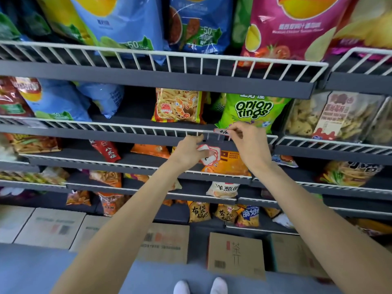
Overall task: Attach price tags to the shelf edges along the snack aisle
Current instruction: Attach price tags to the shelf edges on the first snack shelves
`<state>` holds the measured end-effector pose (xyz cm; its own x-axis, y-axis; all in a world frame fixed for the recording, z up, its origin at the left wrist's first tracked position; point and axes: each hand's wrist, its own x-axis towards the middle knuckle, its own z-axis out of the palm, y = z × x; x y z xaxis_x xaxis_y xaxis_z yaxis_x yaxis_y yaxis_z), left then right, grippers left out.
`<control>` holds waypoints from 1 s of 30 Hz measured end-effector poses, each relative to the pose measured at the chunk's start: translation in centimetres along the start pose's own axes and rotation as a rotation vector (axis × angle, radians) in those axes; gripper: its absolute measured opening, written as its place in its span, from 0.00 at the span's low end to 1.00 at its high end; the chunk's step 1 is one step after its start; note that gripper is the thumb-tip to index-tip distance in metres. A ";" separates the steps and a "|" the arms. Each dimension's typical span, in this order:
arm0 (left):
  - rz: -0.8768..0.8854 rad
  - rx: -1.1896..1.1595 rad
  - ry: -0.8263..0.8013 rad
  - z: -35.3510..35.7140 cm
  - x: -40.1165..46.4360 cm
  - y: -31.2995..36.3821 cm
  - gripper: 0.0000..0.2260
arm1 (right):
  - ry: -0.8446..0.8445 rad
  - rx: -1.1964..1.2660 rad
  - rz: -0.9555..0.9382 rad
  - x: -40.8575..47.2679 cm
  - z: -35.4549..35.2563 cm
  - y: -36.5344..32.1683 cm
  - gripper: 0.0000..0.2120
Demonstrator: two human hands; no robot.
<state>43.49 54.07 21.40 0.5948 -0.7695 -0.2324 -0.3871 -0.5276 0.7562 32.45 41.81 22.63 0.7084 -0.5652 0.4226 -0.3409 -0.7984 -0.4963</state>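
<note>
White shoes show at the bottom edge on the grey floor, with brown cardboard boxes lined up along the foot of the shelving. Both bare forearms reach up and forward to the second wire-fronted shelf from the top. At its white wire rail, the right hand pinches a small red-bordered price tag with handwritten dark figures, its fingers closed narrowly on the tag's right end, holding it along the top of the rail just below the green onion rings bag. A clear plastic clip hangs on the rail directly under the tag. The left hand sits just left of the clip, its forefinger raised to the rail, while its other fingers curl round a small stack of spare tags, white with red borders, held below the grey shelf edge. An orange shrimp-stick bag stands beside the onion rings, and big blue and pink crisp bags fill the shelf above.
</note>
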 end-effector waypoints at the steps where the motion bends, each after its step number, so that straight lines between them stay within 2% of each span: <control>1: 0.013 0.032 -0.007 -0.2 0.0 -0.2 0.30 | -0.001 -0.005 -0.014 0.0 0.1 -0.1 0.04; 8: 0.071 0.187 -0.071 -1.8 -0.4 -1.4 0.27 | -0.064 -0.045 -0.060 0.2 1.4 -0.8 0.06; 12: 0.088 0.220 -0.086 -2.0 -0.3 -1.7 0.26 | -0.139 -0.157 -0.054 0.2 2.4 -0.8 0.06; 16: 0.087 0.219 -0.092 -2.2 0.1 -1.9 0.26 | -0.107 -0.272 -0.084 0.3 2.8 -0.7 0.08; 20: 0.088 0.221 -0.101 -2.4 0.4 -1.9 0.25 | -0.082 -0.378 -0.116 0.3 3.1 -0.5 0.04; 23: 0.092 0.220 -0.095 -2.4 0.4 -1.9 0.25 | -0.093 -0.435 -0.152 0.2 3.4 -0.6 0.12; 30: 0.102 0.224 -0.102 -2.4 0.4 -1.9 0.25 | -0.146 -0.578 -0.205 -0.7 3.0 -1.1 0.21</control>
<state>46.18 55.66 21.32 0.4753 -0.8490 -0.2308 -0.5946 -0.5033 0.6270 34.20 43.74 20.60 0.8578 -0.3876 0.3374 -0.4395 -0.8937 0.0906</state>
